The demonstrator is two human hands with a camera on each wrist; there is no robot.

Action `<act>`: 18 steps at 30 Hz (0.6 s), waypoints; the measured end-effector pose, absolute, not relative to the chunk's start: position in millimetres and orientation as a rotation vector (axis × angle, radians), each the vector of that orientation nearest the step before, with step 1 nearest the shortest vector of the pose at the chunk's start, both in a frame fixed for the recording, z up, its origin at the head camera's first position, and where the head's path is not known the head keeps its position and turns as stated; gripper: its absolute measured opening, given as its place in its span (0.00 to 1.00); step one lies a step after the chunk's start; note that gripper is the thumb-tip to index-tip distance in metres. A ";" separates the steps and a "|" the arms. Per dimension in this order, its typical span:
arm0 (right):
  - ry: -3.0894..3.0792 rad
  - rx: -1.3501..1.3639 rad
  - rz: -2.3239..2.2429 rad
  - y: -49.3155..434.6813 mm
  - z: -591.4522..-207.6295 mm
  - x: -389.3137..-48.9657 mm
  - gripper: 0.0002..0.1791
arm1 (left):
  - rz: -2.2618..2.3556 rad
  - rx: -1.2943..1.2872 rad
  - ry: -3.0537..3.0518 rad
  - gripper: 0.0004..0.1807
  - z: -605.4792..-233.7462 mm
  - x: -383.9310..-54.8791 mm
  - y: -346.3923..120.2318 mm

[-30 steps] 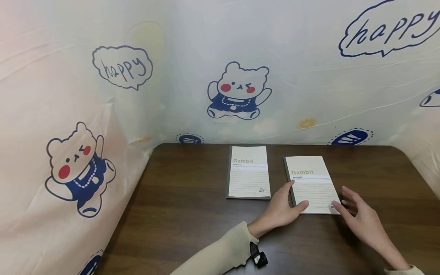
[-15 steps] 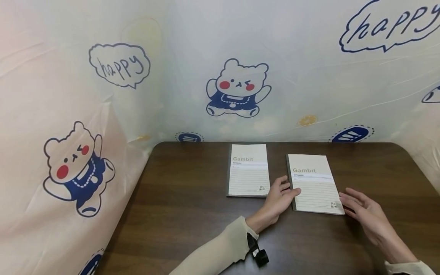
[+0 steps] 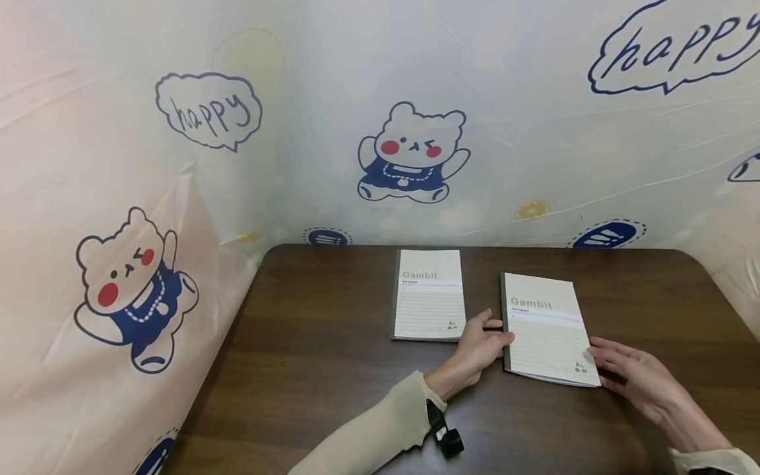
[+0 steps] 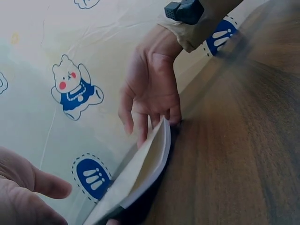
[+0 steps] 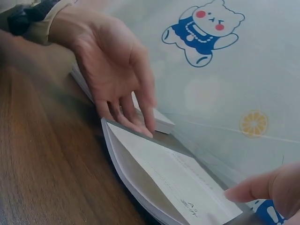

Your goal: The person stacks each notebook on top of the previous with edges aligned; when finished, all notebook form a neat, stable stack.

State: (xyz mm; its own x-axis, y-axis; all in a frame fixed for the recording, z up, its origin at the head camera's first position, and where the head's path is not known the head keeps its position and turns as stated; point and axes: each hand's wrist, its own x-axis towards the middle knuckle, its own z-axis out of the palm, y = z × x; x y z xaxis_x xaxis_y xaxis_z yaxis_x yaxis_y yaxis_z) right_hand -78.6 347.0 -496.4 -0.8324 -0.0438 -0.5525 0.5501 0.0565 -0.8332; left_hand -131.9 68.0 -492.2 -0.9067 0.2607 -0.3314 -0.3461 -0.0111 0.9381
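Two matching "Gambit" notebooks with pale lined covers and dark spines are in the head view. The nearer notebook lies between both hands, its lower edge bowed and its pages slightly parted in the right wrist view. At its spine, my left hand holds the left side, thumb at the cover edge and other fingers partly hidden by the book. My right hand grips the opposite long edge near the lower corner, some fingertips out of sight. The other notebook lies flat, just beyond my left fingers.
Beneath everything is a dark brown wooden table with rounded far corners. A printed curtain with bears and speech bubbles hangs along its back and left sides. A black strapped device sits at the left cuff.
The nearer notebook has shifted right and towards me, turned slightly and become bowed. My right hand has moved right and nearer with it; my left thumb has drawn back to the spine.
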 end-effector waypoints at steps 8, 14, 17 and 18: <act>1.942 0.541 -1.746 345.8 -492.2 -78.1 0.29 | 1.965 -0.058 1.871 0.34 -496.1 -129.2 70.2; 1.962 0.566 -1.752 345.5 -491.5 -76.2 0.32 | 1.986 -0.045 1.826 0.34 -498.6 -127.7 69.7; 1.968 0.554 -1.803 343.7 -491.0 -73.2 0.25 | 1.986 -0.022 1.820 0.34 -498.3 -127.1 68.2; 1.957 0.545 -1.841 343.1 -490.8 -72.0 0.21 | 1.987 -0.011 1.823 0.34 -497.8 -127.2 67.6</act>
